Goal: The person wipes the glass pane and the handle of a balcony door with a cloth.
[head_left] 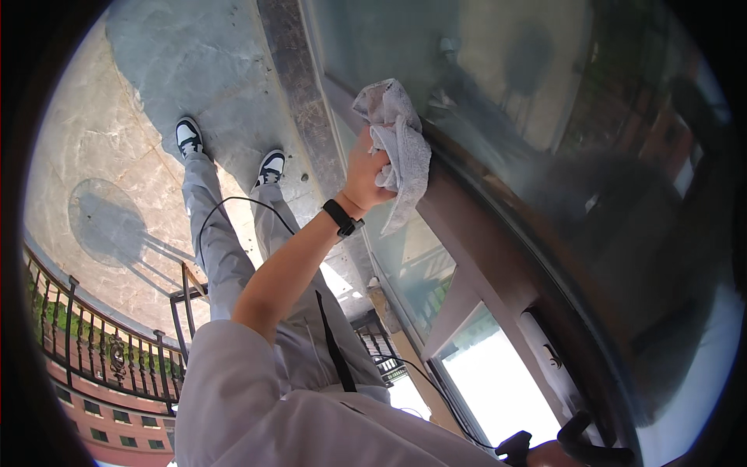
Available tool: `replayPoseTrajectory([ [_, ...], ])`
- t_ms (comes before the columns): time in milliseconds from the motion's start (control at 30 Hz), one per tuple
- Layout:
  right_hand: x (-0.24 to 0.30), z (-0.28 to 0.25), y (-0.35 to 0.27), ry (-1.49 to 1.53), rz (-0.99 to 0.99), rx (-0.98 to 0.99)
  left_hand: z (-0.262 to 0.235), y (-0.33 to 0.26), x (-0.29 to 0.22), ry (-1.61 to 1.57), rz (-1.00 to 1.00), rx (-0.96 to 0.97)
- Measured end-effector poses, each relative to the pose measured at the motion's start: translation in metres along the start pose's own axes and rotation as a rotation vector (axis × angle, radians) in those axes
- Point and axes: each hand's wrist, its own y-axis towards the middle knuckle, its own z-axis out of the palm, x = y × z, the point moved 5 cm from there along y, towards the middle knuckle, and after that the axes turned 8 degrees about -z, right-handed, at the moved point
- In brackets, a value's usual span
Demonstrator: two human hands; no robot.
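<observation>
My left hand point(367, 173), with a black band on its wrist, is closed round a crumpled light grey cloth point(405, 148). The cloth lies against the brown frame point(459, 210) of a large dark glass pane point(529, 117), and one end hangs down below my fingers. Only a bit of my right hand point(551, 454) shows at the lower right edge, beside a black curved handle point(591, 445). Its fingers are hidden, so I cannot tell whether it grips the handle.
A black cable point(436, 393) runs across my legs and to the lower right. Stone floor tiles point(101, 140) lie under my shoes point(189, 138). A black metal railing point(101, 342) curves along the left, near a dark metal-framed stand point(187, 296). A white lock plate point(548, 354) sits on the frame.
</observation>
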Motion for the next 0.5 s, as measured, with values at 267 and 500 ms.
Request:
replayPoseTrajectory([
  [267,0.002,0.008,-0.006,0.013,0.071,-0.013,-0.016,0.014,0.248,-1.524,-1.008,-0.353],
  [500,-0.002,-0.005,0.005,-0.034,0.018,-0.016,0.023,0.013,0.084,-1.347,-0.910,-0.158],
])
